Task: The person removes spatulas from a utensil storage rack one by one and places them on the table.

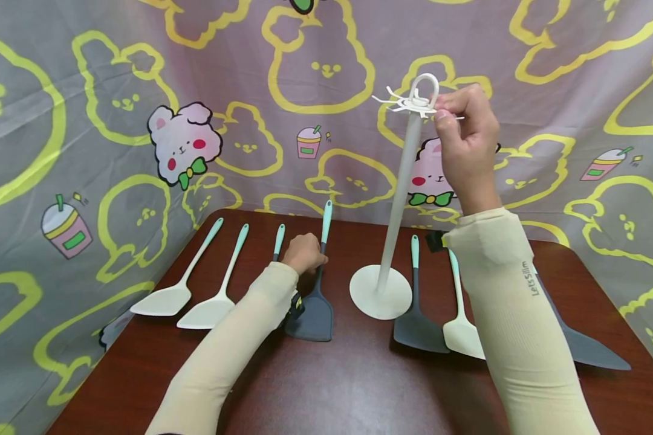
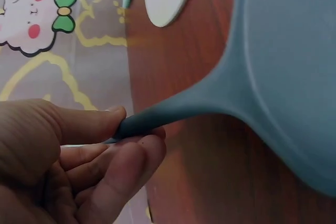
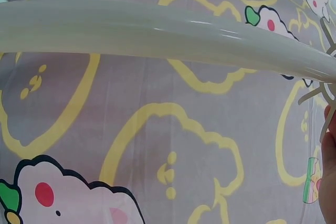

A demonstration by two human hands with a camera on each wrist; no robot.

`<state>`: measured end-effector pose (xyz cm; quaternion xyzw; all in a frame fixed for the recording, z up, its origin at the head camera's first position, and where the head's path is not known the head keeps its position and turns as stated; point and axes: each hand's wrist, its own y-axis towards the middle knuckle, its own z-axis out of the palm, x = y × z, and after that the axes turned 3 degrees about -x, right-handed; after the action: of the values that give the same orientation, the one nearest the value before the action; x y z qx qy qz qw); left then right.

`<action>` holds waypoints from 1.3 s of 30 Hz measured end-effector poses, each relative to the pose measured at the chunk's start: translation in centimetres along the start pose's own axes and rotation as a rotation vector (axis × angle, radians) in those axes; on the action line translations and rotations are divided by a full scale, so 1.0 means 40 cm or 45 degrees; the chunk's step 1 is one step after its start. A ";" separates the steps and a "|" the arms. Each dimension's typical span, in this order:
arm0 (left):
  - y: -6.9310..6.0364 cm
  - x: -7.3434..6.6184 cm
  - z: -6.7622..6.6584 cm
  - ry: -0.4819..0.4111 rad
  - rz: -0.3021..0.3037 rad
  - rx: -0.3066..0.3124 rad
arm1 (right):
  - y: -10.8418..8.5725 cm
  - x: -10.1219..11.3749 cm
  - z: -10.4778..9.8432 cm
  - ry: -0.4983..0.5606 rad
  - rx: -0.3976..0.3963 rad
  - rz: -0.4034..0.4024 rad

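My left hand (image 1: pixel 303 252) pinches the dark grey shaft of a spatula (image 1: pixel 314 313) with a mint handle, just below that handle. In the left wrist view, thumb and fingers close on the shaft, and the broad blade (image 2: pixel 289 72) extends to the right. A tall white utensil stand (image 1: pixel 405 175) stands on its round base in mid-table, with a loop and a ring of hooks (image 1: pixel 399 104) on top. My right hand (image 1: pixel 470 142) pinches one of these hooks between thumb and forefinger. The right wrist view shows the pole (image 3: pixel 173 30) and part of the hand at the edge.
On the brown table (image 1: pixel 354 374), two white turners (image 1: pixel 165 300) (image 1: pixel 209 312) lie at left, beside a mint handle (image 1: pixel 279 238) partly hidden by my left arm. Right of the stand lie a grey turner (image 1: pixel 418 329), a white one (image 1: pixel 462 336) and another grey utensil (image 1: pixel 595 349). A patterned curtain (image 1: pixel 239 72) hangs behind.
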<state>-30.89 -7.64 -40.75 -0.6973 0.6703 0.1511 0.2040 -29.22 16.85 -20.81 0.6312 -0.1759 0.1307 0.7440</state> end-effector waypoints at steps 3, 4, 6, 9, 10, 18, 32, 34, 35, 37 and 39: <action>0.007 0.003 0.009 0.011 -0.033 0.017 | 0.000 0.002 0.000 0.008 -0.004 -0.001; 0.009 0.003 0.011 0.018 -0.044 0.021 | 0.000 0.002 0.000 0.011 -0.005 -0.001; 0.011 0.003 0.014 0.028 -0.064 0.032 | 0.000 0.003 -0.001 0.008 -0.001 -0.001; 0.010 0.000 0.017 0.042 -0.085 0.057 | -0.001 0.003 -0.002 -0.005 0.006 -0.002; 0.009 -0.001 0.018 0.042 -0.091 0.066 | -0.002 0.003 -0.003 -0.010 0.008 -0.001; 0.011 0.003 0.037 0.091 -0.119 0.122 | -0.004 -0.002 -0.007 -0.032 0.009 0.013; 0.019 0.008 0.041 0.069 -0.143 0.150 | -0.001 -0.003 -0.009 -0.025 0.000 0.006; 0.018 0.011 0.040 0.071 -0.147 0.151 | -0.001 -0.005 -0.007 -0.027 0.004 -0.003; 0.018 0.013 0.040 0.071 -0.148 0.151 | -0.001 -0.006 -0.006 -0.024 0.004 -0.007; 0.019 0.016 0.039 0.069 -0.147 0.148 | -0.001 -0.009 -0.005 -0.011 0.005 -0.009; 0.018 0.018 0.035 0.061 -0.150 0.140 | -0.001 -0.011 -0.003 -0.003 0.012 -0.004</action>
<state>-31.48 -7.60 -42.38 -0.7268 0.6400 0.0850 0.2344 -29.58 16.95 -21.06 0.6350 -0.1753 0.1297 0.7411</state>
